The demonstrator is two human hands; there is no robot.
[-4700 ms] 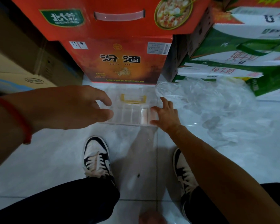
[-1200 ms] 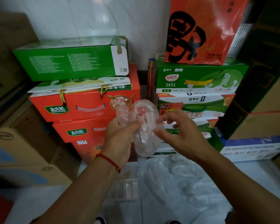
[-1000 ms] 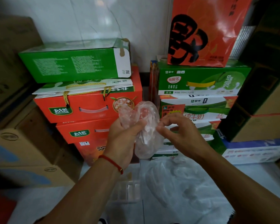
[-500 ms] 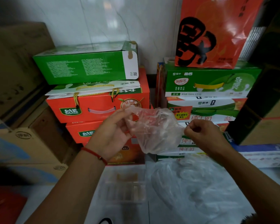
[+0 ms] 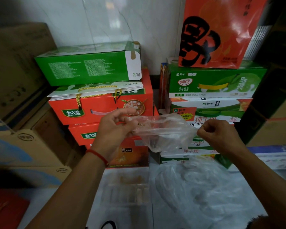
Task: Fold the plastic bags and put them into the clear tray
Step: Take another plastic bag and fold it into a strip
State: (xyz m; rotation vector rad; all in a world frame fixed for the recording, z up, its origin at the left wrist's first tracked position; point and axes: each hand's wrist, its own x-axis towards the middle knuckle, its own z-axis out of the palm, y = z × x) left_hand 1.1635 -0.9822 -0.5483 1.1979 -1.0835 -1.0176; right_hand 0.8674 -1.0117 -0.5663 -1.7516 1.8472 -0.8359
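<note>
Above the floor, chest-high | we hold one bag (image 5: 163, 131) stretched between both hands | step: flattening it before the first fold, we judge | next: bring the edges together evenly | left hand (image 5: 117, 128) pinches the left edge, right hand (image 5: 216, 133) curls round the right | tray (image 5: 127, 190) below, pile (image 5: 205, 192) beside it

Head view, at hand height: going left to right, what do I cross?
Brown cardboard box → left hand with red string bracelet → clear crumpled plastic bag stretched between both hands → right hand.
</note>
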